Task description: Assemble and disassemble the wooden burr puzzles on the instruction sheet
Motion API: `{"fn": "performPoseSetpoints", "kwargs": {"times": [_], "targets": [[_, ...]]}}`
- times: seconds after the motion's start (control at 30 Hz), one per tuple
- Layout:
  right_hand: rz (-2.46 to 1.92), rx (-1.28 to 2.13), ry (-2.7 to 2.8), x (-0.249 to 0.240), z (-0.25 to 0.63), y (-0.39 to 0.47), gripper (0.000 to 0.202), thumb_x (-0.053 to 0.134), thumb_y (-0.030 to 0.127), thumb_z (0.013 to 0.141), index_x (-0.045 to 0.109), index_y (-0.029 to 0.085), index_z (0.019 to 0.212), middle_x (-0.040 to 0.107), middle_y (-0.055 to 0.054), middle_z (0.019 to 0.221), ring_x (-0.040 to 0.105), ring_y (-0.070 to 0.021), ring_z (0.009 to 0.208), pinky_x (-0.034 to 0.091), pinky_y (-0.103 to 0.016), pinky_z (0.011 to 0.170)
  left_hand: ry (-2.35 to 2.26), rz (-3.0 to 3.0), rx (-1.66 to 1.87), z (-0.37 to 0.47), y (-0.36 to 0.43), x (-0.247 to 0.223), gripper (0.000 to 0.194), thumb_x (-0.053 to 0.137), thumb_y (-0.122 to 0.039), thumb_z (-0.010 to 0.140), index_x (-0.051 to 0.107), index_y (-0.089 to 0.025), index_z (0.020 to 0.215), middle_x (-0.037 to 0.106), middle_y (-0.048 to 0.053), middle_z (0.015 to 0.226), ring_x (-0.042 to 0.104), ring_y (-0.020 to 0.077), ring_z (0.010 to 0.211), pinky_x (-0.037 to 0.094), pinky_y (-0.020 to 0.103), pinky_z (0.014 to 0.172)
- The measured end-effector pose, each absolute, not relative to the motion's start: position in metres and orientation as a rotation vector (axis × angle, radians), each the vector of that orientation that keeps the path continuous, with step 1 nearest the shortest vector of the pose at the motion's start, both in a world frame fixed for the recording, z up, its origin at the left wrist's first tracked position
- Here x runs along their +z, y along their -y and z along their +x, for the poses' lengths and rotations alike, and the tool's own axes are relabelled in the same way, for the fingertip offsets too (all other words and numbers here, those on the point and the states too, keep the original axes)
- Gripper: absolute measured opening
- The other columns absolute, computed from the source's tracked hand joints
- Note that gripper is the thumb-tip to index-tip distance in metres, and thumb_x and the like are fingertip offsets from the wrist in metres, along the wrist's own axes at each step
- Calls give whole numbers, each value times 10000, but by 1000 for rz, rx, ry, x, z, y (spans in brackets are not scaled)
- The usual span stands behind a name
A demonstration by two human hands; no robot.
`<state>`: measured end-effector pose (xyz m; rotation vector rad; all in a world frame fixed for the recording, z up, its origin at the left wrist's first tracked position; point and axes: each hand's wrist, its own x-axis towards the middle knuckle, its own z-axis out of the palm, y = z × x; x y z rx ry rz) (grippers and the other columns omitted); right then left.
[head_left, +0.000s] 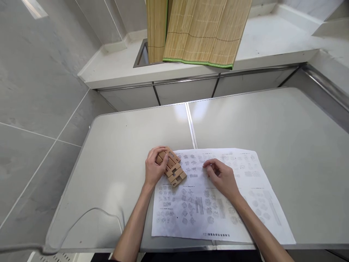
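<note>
In the head view, my left hand (156,165) grips a cluster of notched wooden burr puzzle pieces (173,168). Its fingers and thumb curl over the upper left part, and dark numbers are printed on some pieces. The pieces lie side by side over the left edge of a large printed sheet (185,225). Rows of small puzzle diagrams and text columns cover that sheet. To the right, my right hand (220,176) is over the paper with fingers curled and thumb close to the index finger. I see nothing between those fingertips.
The pale folding table (114,145) has a metal seam (191,123) down its middle. A cable (94,209) loops across its left front. Beyond the far edge stands a white counter (117,69) with a sink (141,54) and hanging bamboo mats (203,34). Tiled walls enclose the left side.
</note>
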<state>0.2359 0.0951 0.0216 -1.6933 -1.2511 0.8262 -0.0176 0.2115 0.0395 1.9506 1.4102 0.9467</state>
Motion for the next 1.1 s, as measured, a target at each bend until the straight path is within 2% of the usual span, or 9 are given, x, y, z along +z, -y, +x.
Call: {"fn": "performPoseSetpoints", "kwargs": {"times": [0.2, 0.33, 0.77, 0.87, 1.1], "targets": [[-1691, 825, 1254, 22, 235, -95, 178, 543, 280, 962, 708, 246, 902, 646, 14, 671, 577, -167, 568, 473, -290, 576, -1311, 2152, 796, -19, -212, 38, 157, 737, -361, 951, 795, -325, 1093, 668, 23, 1445, 559, 304, 1382, 452, 539, 1186], [-1686, 831, 1250, 21, 235, -95, 178, 543, 283, 967, 706, 249, 902, 639, 18, 663, 574, -168, 568, 471, -289, 578, -1318, 2215, 758, -19, -212, 34, 143, 715, -363, 977, 814, -336, 1077, 654, 14, 1481, 511, 313, 1436, 438, 566, 1194], [-1652, 841, 1211, 21, 234, -97, 181, 531, 283, 969, 700, 249, 915, 655, 12, 680, 597, -175, 576, 485, -290, 576, -1400, 2272, 726, -22, -217, 29, 218, 580, -372, 1063, 782, -324, 1128, 653, 29, 1485, 506, 298, 1448, 443, 566, 1186], [-1644, 842, 1205, 22, 234, -97, 178, 531, 281, 967, 697, 247, 913, 632, 21, 654, 588, -172, 569, 490, -289, 583, -1385, 2301, 689, -22, -216, 29, 218, 639, -424, 1029, 757, -329, 1186, 637, 32, 1509, 488, 313, 1465, 425, 581, 1192], [-1640, 842, 1198, 20, 234, -98, 188, 536, 303, 978, 703, 242, 917, 646, 13, 655, 611, -178, 579, 490, -292, 574, -1349, 2350, 632, -25, -217, 31, 375, 747, -522, 941, 712, -328, 1259, 604, 52, 1544, 471, 343, 1472, 410, 598, 1189]]}}
